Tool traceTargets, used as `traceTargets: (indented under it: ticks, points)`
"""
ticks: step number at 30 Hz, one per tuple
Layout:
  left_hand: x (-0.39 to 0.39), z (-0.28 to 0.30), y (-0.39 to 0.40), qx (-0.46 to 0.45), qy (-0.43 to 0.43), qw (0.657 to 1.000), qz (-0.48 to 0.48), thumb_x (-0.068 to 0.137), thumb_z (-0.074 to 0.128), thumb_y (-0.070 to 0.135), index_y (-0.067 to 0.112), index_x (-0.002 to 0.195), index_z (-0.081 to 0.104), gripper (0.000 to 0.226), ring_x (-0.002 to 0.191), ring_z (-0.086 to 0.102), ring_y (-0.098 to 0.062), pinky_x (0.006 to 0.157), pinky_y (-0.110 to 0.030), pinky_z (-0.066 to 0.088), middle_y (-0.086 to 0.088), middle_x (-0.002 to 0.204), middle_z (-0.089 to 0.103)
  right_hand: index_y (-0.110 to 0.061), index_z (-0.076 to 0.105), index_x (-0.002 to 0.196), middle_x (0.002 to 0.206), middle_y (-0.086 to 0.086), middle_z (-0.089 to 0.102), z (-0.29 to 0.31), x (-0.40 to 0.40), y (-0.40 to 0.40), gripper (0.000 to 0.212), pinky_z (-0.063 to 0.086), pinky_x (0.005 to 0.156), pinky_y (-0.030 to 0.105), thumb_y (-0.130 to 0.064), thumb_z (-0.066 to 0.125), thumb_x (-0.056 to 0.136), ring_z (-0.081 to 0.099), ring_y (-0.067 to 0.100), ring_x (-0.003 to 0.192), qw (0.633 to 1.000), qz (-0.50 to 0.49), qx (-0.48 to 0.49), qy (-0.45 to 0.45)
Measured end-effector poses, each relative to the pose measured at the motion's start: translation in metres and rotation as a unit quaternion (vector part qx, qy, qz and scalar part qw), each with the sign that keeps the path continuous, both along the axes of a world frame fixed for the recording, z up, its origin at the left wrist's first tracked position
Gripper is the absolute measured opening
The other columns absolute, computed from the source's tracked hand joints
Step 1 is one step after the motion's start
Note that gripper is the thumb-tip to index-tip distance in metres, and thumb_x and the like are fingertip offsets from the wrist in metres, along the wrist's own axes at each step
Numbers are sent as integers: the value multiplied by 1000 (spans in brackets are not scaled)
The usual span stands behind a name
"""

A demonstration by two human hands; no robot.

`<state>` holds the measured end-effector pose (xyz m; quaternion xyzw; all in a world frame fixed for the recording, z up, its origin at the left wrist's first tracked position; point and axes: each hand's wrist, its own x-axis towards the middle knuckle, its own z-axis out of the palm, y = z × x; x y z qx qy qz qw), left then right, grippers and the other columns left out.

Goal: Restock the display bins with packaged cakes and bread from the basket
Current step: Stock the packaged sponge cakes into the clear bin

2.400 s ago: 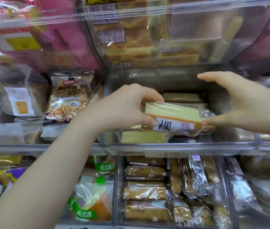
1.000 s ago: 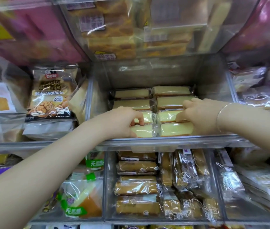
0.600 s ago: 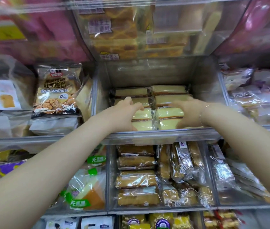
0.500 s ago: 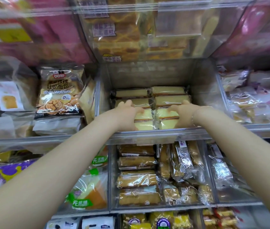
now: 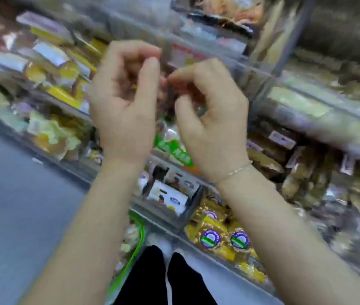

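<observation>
**Both hands raised and empty before the shelves**

The frame is heavily blurred and tilted. The left hand [image 5: 126, 102] and right hand [image 5: 209, 111] are held up close together in front of the bins [image 5: 295, 102], backs toward the camera, fingers loosely curled. Neither holds a package; the fingertips of the two hands nearly meet, and whether they touch cannot be told. A thin bracelet [image 5: 238, 170] circles the right wrist.

Behind the hands, packaged cakes [image 5: 264, 159] lie in clear bins to the right, smeared by motion. Lower down sit yellow packs with round purple labels [image 5: 223, 238] and a white pack [image 5: 170, 197] in a bin beside them. More yellow and pale packages [image 5: 51, 133] fill the shelves at left. A green edge, perhaps the basket [image 5: 138, 249], shows low by the person's dark legs [image 5: 168, 280], above grey floor [image 5: 20, 205].
</observation>
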<state>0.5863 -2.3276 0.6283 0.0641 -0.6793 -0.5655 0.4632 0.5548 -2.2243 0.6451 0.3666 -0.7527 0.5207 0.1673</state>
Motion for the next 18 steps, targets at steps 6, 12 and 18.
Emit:
traceTargets:
  ticks: [6, 12, 18]
  points:
    - [195, -239, -115, 236, -362, 862, 264, 95, 51, 4, 17, 84, 58, 18, 57, 53, -8, 56, -26, 44, -10, 71, 56, -4, 65, 106, 107, 15, 64, -203, 123, -114, 30, 44, 88, 40, 2, 51, 80, 58, 31, 100, 878, 216, 327, -276]
    - [351, -480, -120, 306, -615, 697, 205, 95, 49, 7, -1, 104, 63, 19, 79, 63, -34, 72, -44, 49, -23, 81, 63, -4, 44, 133, 134, 20, 49, -460, 198, -160, 45, 40, 99, 35, -14, 53, 90, 48, 32, 122, 687, 259, 577, -358]
    - [400, -671, -106, 235, -702, 644, 192, 91, 55, 17, 8, 103, 65, 18, 95, 62, -34, 78, -37, 48, -16, 103, 65, -10, 27, 143, 136, 22, 39, -674, 211, -162, 70, 37, 95, 33, -12, 63, 83, 46, 35, 121, 676, 208, 640, -300]
